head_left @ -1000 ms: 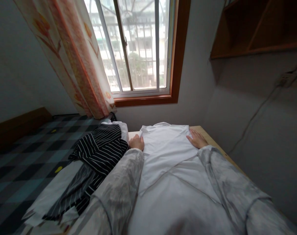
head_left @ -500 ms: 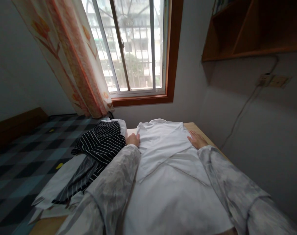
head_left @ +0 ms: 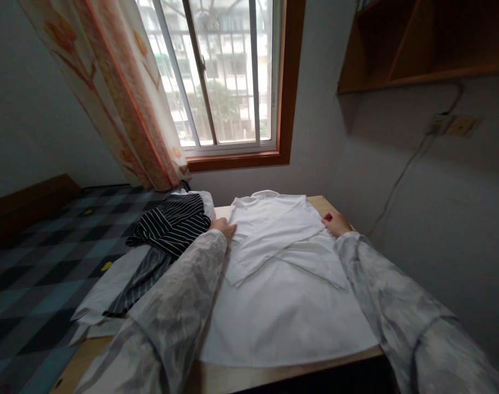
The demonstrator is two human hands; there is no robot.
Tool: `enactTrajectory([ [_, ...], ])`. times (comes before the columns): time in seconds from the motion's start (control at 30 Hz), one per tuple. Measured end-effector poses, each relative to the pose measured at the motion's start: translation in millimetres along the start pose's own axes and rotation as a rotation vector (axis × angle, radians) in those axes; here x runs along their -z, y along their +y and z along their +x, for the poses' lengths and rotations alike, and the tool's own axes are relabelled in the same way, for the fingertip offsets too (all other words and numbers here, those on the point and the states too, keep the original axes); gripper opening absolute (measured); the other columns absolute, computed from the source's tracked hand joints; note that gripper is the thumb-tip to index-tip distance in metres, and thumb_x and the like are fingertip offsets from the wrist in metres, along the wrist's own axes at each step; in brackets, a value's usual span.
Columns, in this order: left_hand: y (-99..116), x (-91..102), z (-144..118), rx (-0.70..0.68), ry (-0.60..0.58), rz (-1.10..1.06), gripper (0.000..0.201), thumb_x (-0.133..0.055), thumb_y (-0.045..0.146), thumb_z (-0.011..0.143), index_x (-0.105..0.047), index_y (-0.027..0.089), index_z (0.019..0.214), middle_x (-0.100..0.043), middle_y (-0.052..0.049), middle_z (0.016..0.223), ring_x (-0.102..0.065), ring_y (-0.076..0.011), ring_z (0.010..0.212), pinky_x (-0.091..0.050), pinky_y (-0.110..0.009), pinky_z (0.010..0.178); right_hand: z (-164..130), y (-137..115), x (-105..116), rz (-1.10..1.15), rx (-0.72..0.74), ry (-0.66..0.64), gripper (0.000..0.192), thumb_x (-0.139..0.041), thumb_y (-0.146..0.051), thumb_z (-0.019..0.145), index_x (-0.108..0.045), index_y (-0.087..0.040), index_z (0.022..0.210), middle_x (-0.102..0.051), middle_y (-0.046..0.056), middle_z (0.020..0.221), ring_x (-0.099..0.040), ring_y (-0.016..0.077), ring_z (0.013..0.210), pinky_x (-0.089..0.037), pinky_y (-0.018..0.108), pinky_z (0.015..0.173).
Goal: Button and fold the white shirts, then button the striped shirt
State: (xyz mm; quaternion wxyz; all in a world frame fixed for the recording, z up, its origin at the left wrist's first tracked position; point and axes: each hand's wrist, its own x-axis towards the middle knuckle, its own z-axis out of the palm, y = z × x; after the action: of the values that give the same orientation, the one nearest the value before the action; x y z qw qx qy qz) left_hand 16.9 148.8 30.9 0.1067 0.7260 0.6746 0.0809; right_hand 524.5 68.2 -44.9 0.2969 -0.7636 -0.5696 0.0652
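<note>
A white long-sleeved shirt [head_left: 286, 306] lies flat on a wooden table [head_left: 228, 377], its collar at the far end and its sleeves folded across the middle. My left hand [head_left: 223, 226] is closed at the shirt's left edge, below the shoulder, with the fingertips partly hidden. At the opposite edge my right hand [head_left: 336, 224] pinches the cloth with its fingers curled. Beside my left forearm lies a black shirt with white stripes [head_left: 173, 224], on top of other white clothing [head_left: 109, 273].
A bed with a dark checked cover [head_left: 39, 273] adjoins the table on the left. Behind the table are a window [head_left: 228, 82] and a flowered curtain [head_left: 130, 109]. A wooden shelf [head_left: 397, 82] and a wall socket with a cable [head_left: 442, 123] are on the right.
My right hand has gone from fingers spread on the shirt's edge to a pinch. The view has tilted down slightly, and the shirt's near hem and the table's front edge now show.
</note>
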Motion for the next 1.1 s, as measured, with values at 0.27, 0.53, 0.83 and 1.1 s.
enactTrajectory([
  [0.27, 4, 5.5, -24, 0.055, 0.099, 0.093, 0.038, -0.063, 0.043, 0.102, -0.065, 0.013, 0.126, -0.072, -0.022, 0.132, -0.069, -0.0318, 0.12, -0.052, -0.037, 0.097, -14, -22, 10, 0.019, 0.016, 0.1, 0.014, -0.07, -0.029, 0.085, -0.068, -0.021, 0.095, -0.075, 0.015, 0.108, -0.068, 0.0278, 0.097, -0.052, 0.036, 0.089],
  [0.53, 31, -8.0, -70, -0.511, 0.121, 0.084, 0.049, -0.062, 0.06, 0.102, -0.067, 0.018, 0.128, -0.072, -0.015, 0.131, -0.067, -0.0337, 0.123, -0.05, -0.044, 0.109, -101, -34, 37, 0.034, 0.175, -0.196, 0.053, -0.064, -0.072, 0.092, -0.069, -0.023, 0.072, -0.069, 0.006, 0.075, -0.057, 0.0212, 0.071, -0.041, 0.033, 0.069],
  [0.83, 29, -29.6, -74, -0.561, 0.056, 0.025, 0.042, -0.059, 0.055, 0.104, -0.066, 0.019, 0.123, -0.071, -0.017, 0.13, -0.07, -0.0328, 0.117, -0.054, -0.046, 0.105, -130, -36, 55, 0.555, -0.104, -0.578, 0.065, -0.081, -0.079, 0.07, -0.062, -0.024, 0.098, -0.054, -0.007, 0.064, -0.042, 0.0126, 0.053, -0.03, 0.026, 0.053],
  [1.1, 57, -23.8, -107, -1.095, 0.101, -0.056, 0.04, -0.067, 0.054, 0.102, -0.068, 0.024, 0.129, -0.069, -0.012, 0.146, -0.065, -0.0305, 0.131, -0.048, -0.047, 0.117, -144, -22, 56, 0.53, -0.117, -0.612, 0.067, -0.087, -0.062, 0.068, -0.066, -0.02, 0.115, -0.047, -0.011, 0.057, -0.039, 0.0118, 0.049, -0.027, 0.025, 0.048],
])
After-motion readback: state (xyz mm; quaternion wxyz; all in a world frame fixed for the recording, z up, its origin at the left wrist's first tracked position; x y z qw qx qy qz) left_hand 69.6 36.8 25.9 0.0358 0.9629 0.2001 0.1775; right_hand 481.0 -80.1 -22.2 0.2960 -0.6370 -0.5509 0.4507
